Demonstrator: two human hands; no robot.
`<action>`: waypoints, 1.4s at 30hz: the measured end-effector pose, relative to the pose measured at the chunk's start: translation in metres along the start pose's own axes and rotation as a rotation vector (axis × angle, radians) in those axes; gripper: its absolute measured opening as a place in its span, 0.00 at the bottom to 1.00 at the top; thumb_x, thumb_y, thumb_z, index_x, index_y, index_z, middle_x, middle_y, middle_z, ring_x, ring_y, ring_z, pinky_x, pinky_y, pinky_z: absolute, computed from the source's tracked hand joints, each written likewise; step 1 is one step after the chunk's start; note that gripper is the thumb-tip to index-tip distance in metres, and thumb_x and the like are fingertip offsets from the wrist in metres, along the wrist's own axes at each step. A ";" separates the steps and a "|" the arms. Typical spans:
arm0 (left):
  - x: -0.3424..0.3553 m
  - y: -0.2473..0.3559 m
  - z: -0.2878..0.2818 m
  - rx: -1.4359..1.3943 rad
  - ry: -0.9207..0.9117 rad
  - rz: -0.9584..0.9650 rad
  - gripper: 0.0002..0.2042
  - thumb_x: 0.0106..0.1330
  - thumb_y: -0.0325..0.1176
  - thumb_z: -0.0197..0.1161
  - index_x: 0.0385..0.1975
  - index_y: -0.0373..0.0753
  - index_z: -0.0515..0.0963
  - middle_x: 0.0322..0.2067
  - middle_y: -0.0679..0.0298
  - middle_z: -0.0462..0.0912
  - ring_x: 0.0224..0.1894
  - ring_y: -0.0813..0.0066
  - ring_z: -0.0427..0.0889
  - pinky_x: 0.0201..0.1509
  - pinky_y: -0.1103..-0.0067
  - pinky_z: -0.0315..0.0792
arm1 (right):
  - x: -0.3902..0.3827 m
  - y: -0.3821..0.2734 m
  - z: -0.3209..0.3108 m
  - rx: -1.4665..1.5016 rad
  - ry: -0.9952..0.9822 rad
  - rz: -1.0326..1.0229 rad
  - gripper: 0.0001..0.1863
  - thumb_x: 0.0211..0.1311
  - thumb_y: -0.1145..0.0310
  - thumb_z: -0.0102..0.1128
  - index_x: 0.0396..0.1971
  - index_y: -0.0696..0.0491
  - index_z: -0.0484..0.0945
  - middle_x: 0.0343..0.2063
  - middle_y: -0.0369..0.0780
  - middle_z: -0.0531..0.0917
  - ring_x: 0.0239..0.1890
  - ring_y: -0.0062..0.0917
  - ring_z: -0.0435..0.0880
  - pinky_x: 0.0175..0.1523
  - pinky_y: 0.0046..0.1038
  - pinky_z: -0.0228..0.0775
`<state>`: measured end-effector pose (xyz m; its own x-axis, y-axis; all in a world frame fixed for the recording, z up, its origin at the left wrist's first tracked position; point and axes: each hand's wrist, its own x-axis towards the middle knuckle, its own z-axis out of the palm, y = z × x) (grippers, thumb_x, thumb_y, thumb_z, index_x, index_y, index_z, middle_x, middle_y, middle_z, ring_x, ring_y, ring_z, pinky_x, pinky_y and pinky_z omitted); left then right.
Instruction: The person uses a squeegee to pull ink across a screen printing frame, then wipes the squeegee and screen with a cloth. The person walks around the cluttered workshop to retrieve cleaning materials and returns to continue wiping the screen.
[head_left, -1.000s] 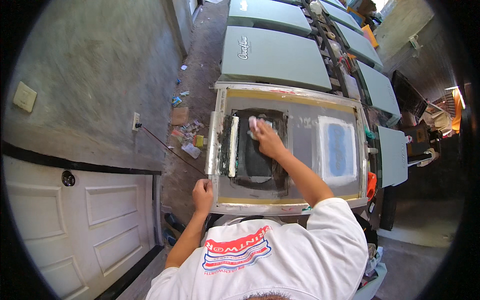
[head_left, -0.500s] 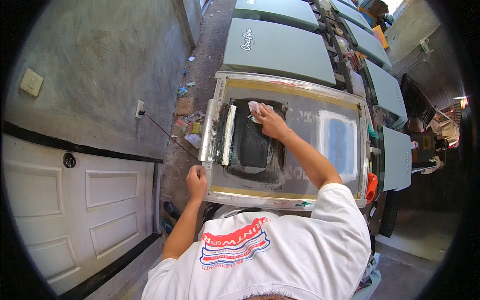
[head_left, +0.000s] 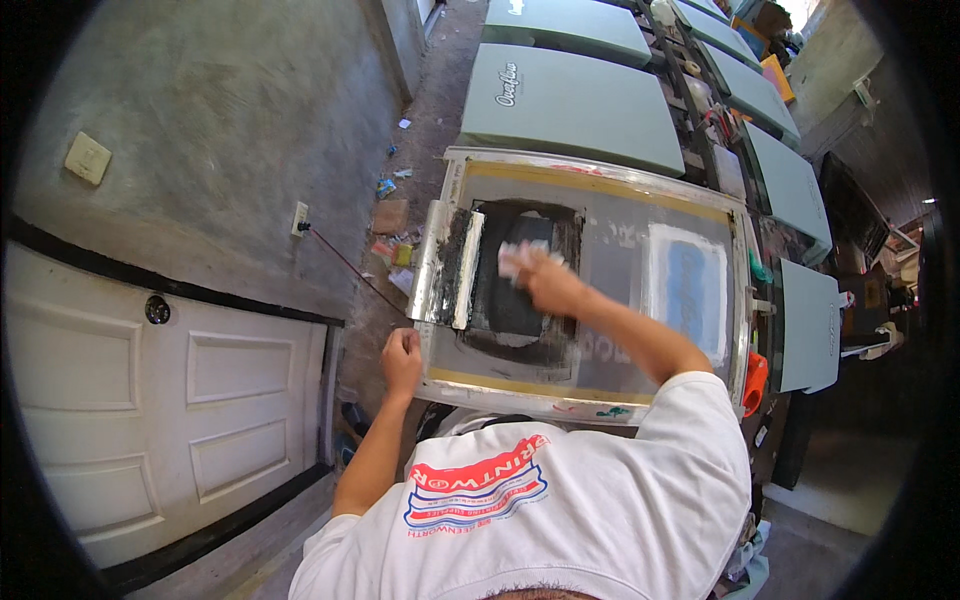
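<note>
A screen-printing frame [head_left: 590,408] with a mesh lies in front of me. My right hand [head_left: 556,285], blurred by motion, presses a crumpled pinkish-white rag [head_left: 519,260] over the dark ink patch [head_left: 505,318] on the mesh. Left of the patch rests a wide metal squeegee [head_left: 434,262], ink-smeared, with a pale blade strip. My left hand [head_left: 402,360] is closed beside the frame's near left edge, just below the squeegee's end; whether it grips anything is hidden. Toward the right of the mesh, a white-bordered blue stencil area [head_left: 690,290] shows.
Pale green printed panels [head_left: 575,105] stand in rows beyond and to the right. An orange object [head_left: 755,385] hangs by the frame's right side. On the left are a grey wall [head_left: 230,110], a white door [head_left: 160,400], a cord [head_left: 350,268] and floor litter [head_left: 395,250].
My right hand and the rag have moved nearer to me across the dark patch. The left hand stays at the frame's edge, and the whole view has shifted slightly.
</note>
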<state>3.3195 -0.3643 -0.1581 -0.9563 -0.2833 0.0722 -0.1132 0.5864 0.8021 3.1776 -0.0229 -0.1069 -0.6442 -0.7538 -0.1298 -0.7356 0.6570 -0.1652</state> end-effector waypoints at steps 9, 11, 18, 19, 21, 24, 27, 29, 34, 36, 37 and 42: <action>-0.003 0.006 -0.002 0.000 0.001 -0.012 0.05 0.68 0.28 0.63 0.35 0.32 0.80 0.29 0.55 0.82 0.29 0.62 0.80 0.36 0.69 0.73 | -0.007 0.006 0.025 -0.090 0.088 -0.074 0.31 0.51 0.76 0.62 0.60 0.49 0.81 0.75 0.38 0.63 0.78 0.40 0.57 0.81 0.41 0.50; -0.001 0.005 -0.003 0.003 0.009 -0.005 0.05 0.68 0.28 0.63 0.35 0.32 0.80 0.29 0.56 0.81 0.29 0.62 0.80 0.36 0.70 0.73 | -0.008 0.005 0.031 -0.078 0.026 -0.345 0.28 0.52 0.77 0.62 0.57 0.48 0.83 0.76 0.36 0.62 0.78 0.39 0.58 0.82 0.41 0.48; -0.003 0.003 -0.001 -0.040 0.012 0.002 0.05 0.68 0.28 0.63 0.35 0.33 0.81 0.29 0.56 0.81 0.30 0.63 0.80 0.37 0.70 0.73 | -0.006 -0.003 0.018 0.059 0.065 -0.038 0.41 0.50 0.77 0.61 0.70 0.45 0.69 0.76 0.40 0.61 0.75 0.41 0.62 0.79 0.42 0.54; -0.003 0.002 -0.001 -0.046 0.009 -0.018 0.05 0.68 0.28 0.63 0.36 0.33 0.81 0.29 0.56 0.81 0.30 0.63 0.80 0.37 0.69 0.73 | -0.005 -0.005 0.014 -0.129 0.121 0.031 0.39 0.50 0.77 0.61 0.69 0.47 0.71 0.76 0.42 0.61 0.75 0.43 0.62 0.79 0.42 0.53; -0.003 0.003 -0.002 -0.027 0.008 -0.020 0.05 0.67 0.28 0.63 0.36 0.33 0.81 0.29 0.56 0.81 0.30 0.62 0.81 0.37 0.69 0.73 | -0.011 -0.019 0.011 0.043 0.100 -0.250 0.33 0.49 0.76 0.61 0.62 0.51 0.79 0.76 0.42 0.61 0.76 0.45 0.61 0.80 0.43 0.49; -0.003 0.004 -0.003 -0.022 0.015 -0.030 0.05 0.67 0.28 0.64 0.36 0.33 0.81 0.29 0.56 0.81 0.30 0.62 0.81 0.38 0.69 0.73 | -0.017 -0.016 0.007 0.176 -0.098 -0.453 0.37 0.43 0.79 0.62 0.61 0.50 0.80 0.77 0.39 0.61 0.76 0.40 0.62 0.81 0.43 0.51; -0.003 0.006 -0.003 -0.029 0.018 -0.019 0.05 0.67 0.28 0.64 0.36 0.34 0.81 0.29 0.56 0.81 0.30 0.62 0.80 0.38 0.69 0.73 | -0.012 0.005 0.009 0.242 -0.020 -0.148 0.39 0.42 0.80 0.62 0.62 0.50 0.78 0.76 0.39 0.62 0.76 0.41 0.61 0.80 0.43 0.51; -0.004 0.006 -0.003 -0.035 0.018 -0.011 0.05 0.67 0.29 0.64 0.36 0.34 0.82 0.29 0.56 0.81 0.30 0.62 0.80 0.38 0.70 0.73 | -0.004 0.020 0.014 0.064 0.164 0.018 0.39 0.43 0.79 0.61 0.64 0.49 0.77 0.76 0.40 0.62 0.76 0.43 0.59 0.80 0.43 0.49; -0.004 0.006 -0.004 -0.032 0.021 -0.032 0.05 0.68 0.29 0.64 0.36 0.33 0.82 0.28 0.56 0.80 0.29 0.63 0.79 0.37 0.70 0.73 | -0.010 0.012 0.031 0.101 -0.024 -0.385 0.33 0.44 0.74 0.66 0.58 0.47 0.84 0.77 0.36 0.58 0.78 0.44 0.56 0.81 0.46 0.48; -0.004 0.005 -0.003 -0.057 0.035 -0.004 0.05 0.68 0.29 0.64 0.36 0.33 0.82 0.28 0.56 0.80 0.29 0.62 0.79 0.37 0.70 0.73 | -0.012 0.013 0.027 0.095 -0.136 -0.413 0.32 0.44 0.74 0.66 0.56 0.46 0.85 0.77 0.36 0.60 0.79 0.42 0.55 0.82 0.45 0.47; -0.004 0.004 -0.003 -0.060 0.023 -0.023 0.06 0.68 0.29 0.64 0.36 0.33 0.82 0.28 0.56 0.80 0.29 0.62 0.79 0.36 0.70 0.73 | -0.012 0.015 0.023 0.158 -0.187 -0.391 0.31 0.44 0.75 0.66 0.55 0.47 0.85 0.77 0.36 0.60 0.79 0.42 0.56 0.82 0.45 0.48; -0.004 0.001 0.000 -0.056 0.032 -0.014 0.06 0.67 0.29 0.64 0.36 0.33 0.82 0.28 0.55 0.80 0.29 0.62 0.79 0.36 0.70 0.73 | -0.003 0.020 0.009 0.040 0.050 0.076 0.31 0.47 0.75 0.62 0.57 0.50 0.84 0.77 0.39 0.58 0.78 0.46 0.55 0.80 0.49 0.48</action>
<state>3.3235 -0.3625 -0.1576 -0.9455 -0.3159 0.0785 -0.1109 0.5393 0.8348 3.1668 -0.0071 -0.1182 -0.7084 -0.6995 -0.0942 -0.6758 0.7107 -0.1955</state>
